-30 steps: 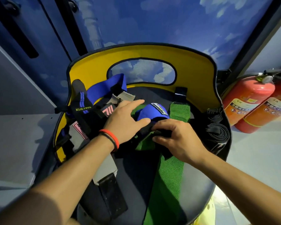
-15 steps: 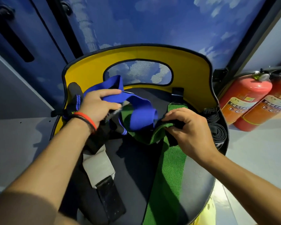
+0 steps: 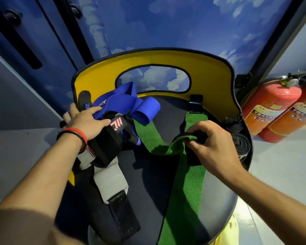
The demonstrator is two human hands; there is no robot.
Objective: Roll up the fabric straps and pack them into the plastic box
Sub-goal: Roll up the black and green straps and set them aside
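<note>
- Left hand lay flat with straight fingers on a heap at the seat's far-left edge, touching the blue strap and the black strap with a pink logo.
- Right hand, right of centre, pinched a folded end of the green strap, fingers curled round it.
- Green strap ran from the near edge up to that hand, then sagged left toward the heap.
- Grey strap lay near-left.
- Rolled black straps sat against the right rim, just beside the right hand.
- Bare seat showed between the hands.
- Yellow backrest closed the far side.
- Fire extinguishers stood far right.
</note>
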